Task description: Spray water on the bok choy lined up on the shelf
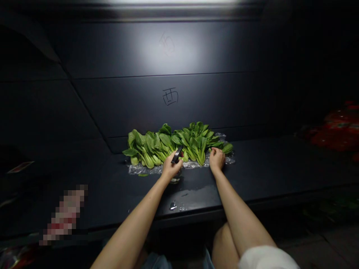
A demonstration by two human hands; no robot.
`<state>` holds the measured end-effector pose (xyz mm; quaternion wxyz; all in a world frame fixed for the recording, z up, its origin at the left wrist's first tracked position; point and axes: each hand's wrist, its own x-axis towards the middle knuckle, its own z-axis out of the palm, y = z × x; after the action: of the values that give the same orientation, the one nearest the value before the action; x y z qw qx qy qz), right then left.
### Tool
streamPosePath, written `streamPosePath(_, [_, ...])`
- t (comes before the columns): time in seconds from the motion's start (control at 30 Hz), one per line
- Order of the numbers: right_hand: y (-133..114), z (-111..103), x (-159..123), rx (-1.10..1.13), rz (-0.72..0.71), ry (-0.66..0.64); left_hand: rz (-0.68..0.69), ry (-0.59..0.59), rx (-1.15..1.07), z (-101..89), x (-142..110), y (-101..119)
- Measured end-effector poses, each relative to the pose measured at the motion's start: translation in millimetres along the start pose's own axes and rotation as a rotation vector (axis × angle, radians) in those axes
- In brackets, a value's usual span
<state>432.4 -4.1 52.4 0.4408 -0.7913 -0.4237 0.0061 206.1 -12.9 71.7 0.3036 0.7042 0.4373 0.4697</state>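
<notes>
Leafy heads of bok choy [151,147] lie side by side in a row on clear plastic wrap [146,170], leaves toward the back panel and pale stems toward me. My left hand [171,166] is closed around a spray bottle [176,155] with a black trigger head, held upright in front of the middle of the row. Most of its clear body is hidden by the hand. At the right end of the row, my right hand [217,159] has its fingers curled together beside the bok choy and above the wrap. What lies between those fingers is hidden.
The dark shelf [258,168] extends to both sides, with water drops [174,205] near its front edge. A dark back panel [126,101] bears a handwritten mark. Red packages [338,129] stand at the far right. A flat card [21,167] lies at the left.
</notes>
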Motion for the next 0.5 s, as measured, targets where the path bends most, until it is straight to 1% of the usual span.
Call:
streamPosePath(0.07, [-4.3,1.3,7.9,-0.066,0.085,-0.078,-0.025,-0.006,-0.025,0.8,1.8,-2.1])
streamPosePath(0.17, [-11.8,6.5,23.4,-0.090,0.136,-0.131,-0.058,-0.018,-0.068,2.2,3.9,-4.8])
streamPosePath(0.3, [-19.6,14.8,47.3,-0.122,0.228,-0.175,-0.028,-0.017,-0.054,3.6,4.9,-5.5])
streamPosePath(0.4, [-21.5,19.2,58.6,-0.113,0.214,-0.180,-0.023,-0.027,-0.039,2.9,4.6,-2.6])
streamPosePath(0.5, [-20.4,21.8,62.3,-0.081,0.127,-0.159,-0.014,-0.054,-0.038,0.9,3.9,2.0])
